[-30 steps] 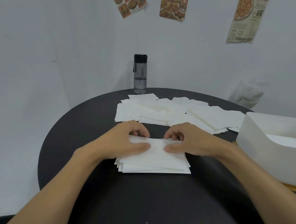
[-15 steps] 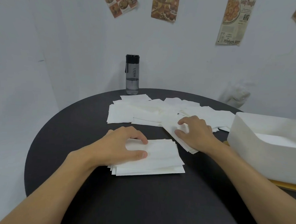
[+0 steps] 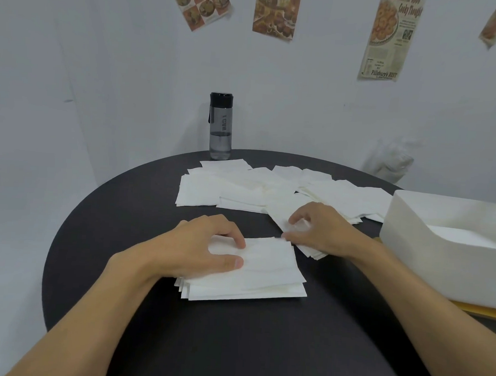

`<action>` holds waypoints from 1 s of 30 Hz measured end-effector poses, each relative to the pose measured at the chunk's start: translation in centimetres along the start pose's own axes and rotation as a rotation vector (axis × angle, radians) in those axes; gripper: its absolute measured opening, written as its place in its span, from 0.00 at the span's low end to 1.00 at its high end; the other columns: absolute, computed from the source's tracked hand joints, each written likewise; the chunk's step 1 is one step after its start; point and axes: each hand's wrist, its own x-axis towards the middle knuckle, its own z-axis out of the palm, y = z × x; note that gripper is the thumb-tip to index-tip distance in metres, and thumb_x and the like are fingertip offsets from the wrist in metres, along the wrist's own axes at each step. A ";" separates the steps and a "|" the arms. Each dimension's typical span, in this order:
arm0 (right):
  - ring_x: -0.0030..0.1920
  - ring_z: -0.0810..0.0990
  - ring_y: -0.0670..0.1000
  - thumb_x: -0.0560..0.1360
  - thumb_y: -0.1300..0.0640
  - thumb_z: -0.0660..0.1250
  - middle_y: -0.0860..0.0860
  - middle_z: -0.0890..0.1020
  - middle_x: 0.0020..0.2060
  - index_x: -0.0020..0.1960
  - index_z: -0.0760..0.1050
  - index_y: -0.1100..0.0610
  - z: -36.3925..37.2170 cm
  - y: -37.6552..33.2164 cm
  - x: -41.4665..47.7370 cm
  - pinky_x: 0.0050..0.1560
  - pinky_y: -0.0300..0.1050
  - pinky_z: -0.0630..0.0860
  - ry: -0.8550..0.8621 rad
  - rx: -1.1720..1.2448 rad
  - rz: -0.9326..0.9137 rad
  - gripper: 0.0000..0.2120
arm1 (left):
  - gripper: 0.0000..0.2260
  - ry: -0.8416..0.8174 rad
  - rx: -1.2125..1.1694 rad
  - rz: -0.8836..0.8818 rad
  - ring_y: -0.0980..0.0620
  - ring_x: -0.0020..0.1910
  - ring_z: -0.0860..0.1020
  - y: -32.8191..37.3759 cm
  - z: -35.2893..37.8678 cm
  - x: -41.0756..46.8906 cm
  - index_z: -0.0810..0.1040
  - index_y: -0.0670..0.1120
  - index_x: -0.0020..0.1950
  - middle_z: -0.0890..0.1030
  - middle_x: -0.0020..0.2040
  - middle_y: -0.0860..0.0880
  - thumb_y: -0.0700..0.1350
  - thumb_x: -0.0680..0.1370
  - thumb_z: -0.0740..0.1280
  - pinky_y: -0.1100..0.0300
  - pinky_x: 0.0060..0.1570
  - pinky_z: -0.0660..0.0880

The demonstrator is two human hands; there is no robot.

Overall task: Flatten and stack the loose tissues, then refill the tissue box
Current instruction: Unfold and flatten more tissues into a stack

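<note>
Right hand (image 3: 322,233), loose tissues (image 3: 280,215) nearer flat stack (image 3: 271,272)

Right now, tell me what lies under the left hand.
The left hand rests on a neat stack of tissues, which lies on the black table. The part of the stack beneath the palm is covered.

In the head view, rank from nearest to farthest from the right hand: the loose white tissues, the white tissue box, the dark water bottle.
From the right hand:
1. Loose white tissues: touching, under its fingers.
2. White tissue box: on its right.
3. Dark water bottle: far table edge, to the left.
</note>
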 end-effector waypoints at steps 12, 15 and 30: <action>0.45 0.81 0.61 0.73 0.57 0.67 0.61 0.84 0.43 0.46 0.82 0.64 -0.2 -0.9 -0.6 0.45 0.52 0.78 0.065 -0.182 -0.057 0.11 | 0.16 0.015 -0.022 0.010 0.66 0.63 0.71 0.0 0.2 0.1 0.76 0.67 0.54 0.76 0.57 0.64 0.66 0.68 0.68 0.45 0.74 0.61; 0.35 0.76 0.58 0.71 0.62 0.65 0.63 0.84 0.43 0.44 0.81 0.67 -0.3 -1.1 -0.5 0.37 0.48 0.74 0.070 -0.253 -0.061 0.09 | 0.15 0.014 -0.028 0.001 0.67 0.64 0.70 0.1 0.2 0.1 0.76 0.67 0.54 0.76 0.57 0.64 0.65 0.69 0.69 0.45 0.74 0.61; 0.38 0.80 0.43 0.73 0.63 0.68 0.48 0.84 0.37 0.39 0.80 0.58 -3.4 -2.4 -1.7 0.40 0.32 0.74 0.394 0.357 -0.168 0.05 | 0.10 0.299 -0.113 0.074 0.66 0.59 0.74 1.1 0.6 0.2 0.78 0.62 0.57 0.78 0.56 0.64 0.54 0.76 0.72 0.71 0.56 0.67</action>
